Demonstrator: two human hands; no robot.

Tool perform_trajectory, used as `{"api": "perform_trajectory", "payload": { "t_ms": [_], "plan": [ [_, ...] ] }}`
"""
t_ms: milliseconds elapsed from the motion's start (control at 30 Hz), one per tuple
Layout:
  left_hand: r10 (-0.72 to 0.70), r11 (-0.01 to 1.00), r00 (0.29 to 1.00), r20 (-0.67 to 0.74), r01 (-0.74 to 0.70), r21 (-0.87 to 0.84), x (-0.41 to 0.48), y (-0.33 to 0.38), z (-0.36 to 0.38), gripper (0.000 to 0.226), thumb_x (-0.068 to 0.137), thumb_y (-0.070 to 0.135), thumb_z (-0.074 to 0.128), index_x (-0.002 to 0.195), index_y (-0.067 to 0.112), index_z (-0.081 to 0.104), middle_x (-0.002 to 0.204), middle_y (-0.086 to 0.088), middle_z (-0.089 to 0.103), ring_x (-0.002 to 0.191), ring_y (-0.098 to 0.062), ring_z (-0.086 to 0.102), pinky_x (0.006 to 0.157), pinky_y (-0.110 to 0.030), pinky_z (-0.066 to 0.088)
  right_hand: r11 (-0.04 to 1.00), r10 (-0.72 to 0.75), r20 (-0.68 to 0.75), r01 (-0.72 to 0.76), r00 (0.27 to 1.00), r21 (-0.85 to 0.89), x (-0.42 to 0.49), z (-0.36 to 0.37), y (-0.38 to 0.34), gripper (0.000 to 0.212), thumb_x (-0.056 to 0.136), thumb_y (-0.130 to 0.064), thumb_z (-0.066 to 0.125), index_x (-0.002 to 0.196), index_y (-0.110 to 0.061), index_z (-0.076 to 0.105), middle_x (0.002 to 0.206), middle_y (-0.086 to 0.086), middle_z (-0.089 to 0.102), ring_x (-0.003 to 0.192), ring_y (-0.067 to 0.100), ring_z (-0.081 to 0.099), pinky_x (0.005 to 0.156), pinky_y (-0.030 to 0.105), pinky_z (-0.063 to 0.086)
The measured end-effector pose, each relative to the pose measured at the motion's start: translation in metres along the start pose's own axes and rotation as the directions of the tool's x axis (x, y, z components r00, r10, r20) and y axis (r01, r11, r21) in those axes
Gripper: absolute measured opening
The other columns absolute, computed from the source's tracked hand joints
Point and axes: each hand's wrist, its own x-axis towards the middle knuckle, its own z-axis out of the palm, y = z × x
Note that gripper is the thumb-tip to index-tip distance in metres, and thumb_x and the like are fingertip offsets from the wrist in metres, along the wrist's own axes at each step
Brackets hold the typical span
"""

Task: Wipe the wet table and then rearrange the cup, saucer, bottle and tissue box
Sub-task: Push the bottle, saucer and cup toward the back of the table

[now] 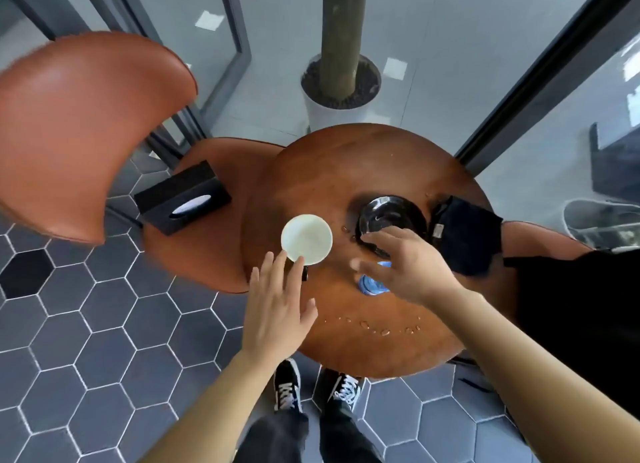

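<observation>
A round wooden table (374, 165) carries a white-lined cup (306, 238), a black saucer (391, 217), a blue-capped bottle (372, 282) and a dark cloth (464, 234). Water drops (374, 327) lie along the near edge. My left hand (277, 307) is spread open, fingertips touching the cup's near rim. My right hand (405, 265) hovers open over the bottle, fingers reaching the saucer's near edge and hiding most of the bottle. The black tissue box (181, 198) sits on the chair seat to the left.
A brown leather chair (79, 123) stands left of the table, a second chair seat (540, 241) with dark fabric at right. A white planter (341, 92) with a trunk stands behind the table. Glass walls enclose the back. My shoes (317, 390) stand on hexagon tiles.
</observation>
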Motion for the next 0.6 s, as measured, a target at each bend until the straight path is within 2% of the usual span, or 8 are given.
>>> {"api": "perform_trajectory", "payload": {
  "t_ms": [67, 133, 200, 267, 400, 600],
  "plan": [
    [-0.089, 0.995, 0.996, 0.007, 0.089, -0.035, -0.008, -0.013, 0.011, 0.069, 0.087, 0.035, 0.064, 0.146, 0.006, 0.043, 0.149, -0.026, 0.043, 0.142, -0.046, 0.037, 0.113, -0.060, 0.037, 1.000, 0.013, 0.034, -0.013, 0.999, -0.004, -0.012, 0.006, 0.002, 0.072, 0.079, -0.075, 0.059, 0.139, -0.037, 0.052, 0.134, -0.013, 0.055, 0.127, 0.014, 0.047, 0.097, 0.036, 0.048],
    [-0.146, 0.988, 0.989, 0.011, 0.146, -0.042, -0.007, -0.033, 0.021, 0.067, 0.088, 0.032, 0.063, 0.146, 0.004, 0.043, 0.148, -0.027, 0.044, 0.141, -0.047, 0.037, 0.113, -0.059, 0.037, 0.999, 0.025, 0.058, -0.024, 0.998, -0.024, -0.020, 0.015, 0.005, 0.082, 0.074, -0.073, 0.067, 0.145, -0.040, 0.045, 0.136, -0.014, 0.051, 0.128, 0.015, 0.045, 0.099, 0.033, 0.046],
    [-0.186, 0.982, 0.982, 0.007, 0.186, -0.033, 0.006, -0.055, 0.031, 0.066, 0.088, 0.028, 0.065, 0.145, 0.003, 0.044, 0.147, -0.028, 0.045, 0.140, -0.048, 0.038, 0.113, -0.059, 0.037, 0.998, 0.040, 0.059, -0.037, 0.997, -0.044, -0.024, 0.026, 0.006, 0.087, 0.071, -0.064, 0.076, 0.147, -0.039, 0.042, 0.135, -0.014, 0.050, 0.125, 0.018, 0.047, 0.096, 0.032, 0.045],
    [-0.222, 0.975, 0.975, -0.007, 0.222, -0.018, 0.028, -0.075, 0.038, 0.065, 0.088, 0.025, 0.066, 0.144, 0.003, 0.045, 0.145, -0.029, 0.045, 0.139, -0.049, 0.039, 0.114, -0.058, 0.037, 0.996, 0.039, 0.008, -0.038, 0.999, -0.083, -0.024, 0.037, 0.007, 0.081, 0.074, -0.049, 0.079, 0.146, -0.034, 0.045, 0.134, -0.010, 0.052, 0.120, 0.023, 0.053, 0.091, 0.032, 0.046],
    [-0.147, 0.988, 0.989, -0.024, 0.148, 0.047, 0.076, -0.095, 0.053, 0.061, 0.090, 0.025, 0.066, 0.143, 0.002, 0.047, 0.144, -0.029, 0.047, 0.139, -0.049, 0.041, 0.116, -0.056, 0.036, 0.992, 0.047, -0.154, -0.063, 0.987, -0.105, -0.018, 0.047, 0.011, 0.059, 0.083, -0.031, 0.074, 0.138, -0.024, 0.056, 0.124, 0.000, 0.061, 0.103, 0.028, 0.063, 0.074, 0.031, 0.045],
    [-0.053, 0.997, 0.997, -0.050, 0.055, 0.048, 0.101, -0.096, 0.087, 0.055, 0.096, 0.027, 0.062, 0.143, 0.002, 0.049, 0.151, -0.026, 0.044, 0.146, -0.042, 0.035, 0.121, -0.051, 0.028, 0.996, 0.042, -0.269, -0.060, 0.962, -0.059, -0.011, 0.056, 0.022, 0.055, 0.074, -0.018, 0.080, 0.126, -0.021, 0.062, 0.107, -0.003, 0.066, 0.086, 0.024, 0.065, 0.068, 0.029, 0.046]
  ]
}}
